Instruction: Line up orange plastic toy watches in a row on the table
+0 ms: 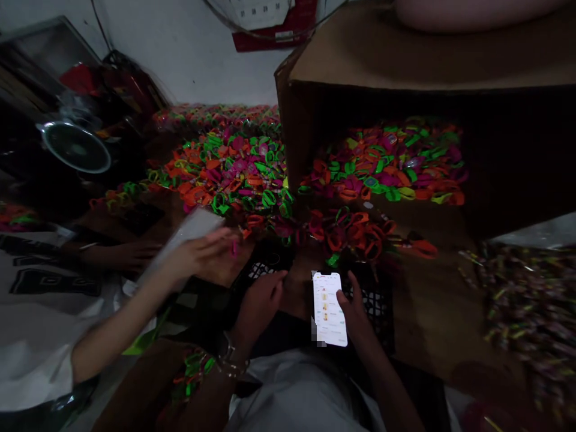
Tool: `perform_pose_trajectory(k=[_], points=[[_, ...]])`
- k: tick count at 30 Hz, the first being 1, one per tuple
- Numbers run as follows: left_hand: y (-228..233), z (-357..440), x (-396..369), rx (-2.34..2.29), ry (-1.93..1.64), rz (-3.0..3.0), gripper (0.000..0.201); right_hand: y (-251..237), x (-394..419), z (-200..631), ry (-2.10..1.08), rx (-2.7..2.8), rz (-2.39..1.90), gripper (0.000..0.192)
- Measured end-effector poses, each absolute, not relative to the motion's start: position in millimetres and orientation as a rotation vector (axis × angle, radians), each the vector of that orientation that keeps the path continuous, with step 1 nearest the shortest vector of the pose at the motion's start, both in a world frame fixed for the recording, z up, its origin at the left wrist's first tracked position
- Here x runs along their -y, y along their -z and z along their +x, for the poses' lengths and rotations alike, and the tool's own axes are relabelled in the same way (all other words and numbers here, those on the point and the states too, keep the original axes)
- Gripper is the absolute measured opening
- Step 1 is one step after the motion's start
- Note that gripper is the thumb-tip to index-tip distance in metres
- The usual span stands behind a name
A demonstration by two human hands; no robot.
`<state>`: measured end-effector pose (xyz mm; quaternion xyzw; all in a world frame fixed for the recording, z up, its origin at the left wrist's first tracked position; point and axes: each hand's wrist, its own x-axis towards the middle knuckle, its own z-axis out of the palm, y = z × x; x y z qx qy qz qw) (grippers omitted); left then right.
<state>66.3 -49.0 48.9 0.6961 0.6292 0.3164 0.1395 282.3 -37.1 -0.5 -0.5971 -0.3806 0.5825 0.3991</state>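
So the phone (330,309) is sitting low in the middle of the view, screen lit up, with some kind of list on it that's too small for us to read. Our right hand (360,315) has it, fingers wrapped around the right edge and curled behind it, thumb up near the top corner. Our left hand (258,303) is just to the left of the phone, not touching it, fingers loosely bent and close together, resting over a black plastic crate (378,303) that sits right under both hands. There's a bracelet (229,363) or two on that left wrist.

Right past the crate there's a big heap of plastic rings (238,171) in orange, green and pink spread all over the brown surface (432,312). More of them spill out of a large cardboard box (360,66) lying on its side at the upper right.

On the left, another person in a white shirt (36,312) is reaching in, and that co-worker's hand (202,252) holds a clear plastic bag (189,234), blurry from motion. A small fan (76,147) sits at the far left in the dark.
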Motion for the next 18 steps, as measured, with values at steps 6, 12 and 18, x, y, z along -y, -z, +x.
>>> perform_pose_trajectory(k=[6,12,18], points=[[-28,33,9,-2.039,-0.414,2.394,0.033,-3,33,275,-1.476,0.942,-1.469,0.088],[-33,37,-1,-1.918,-0.306,2.556,0.038,-3,21,242,-1.353,1.14,-1.397,0.087],[-42,30,-12,-1.897,-0.352,2.553,0.039,-19,18,239,-1.231,1.352,-1.522,0.092]])
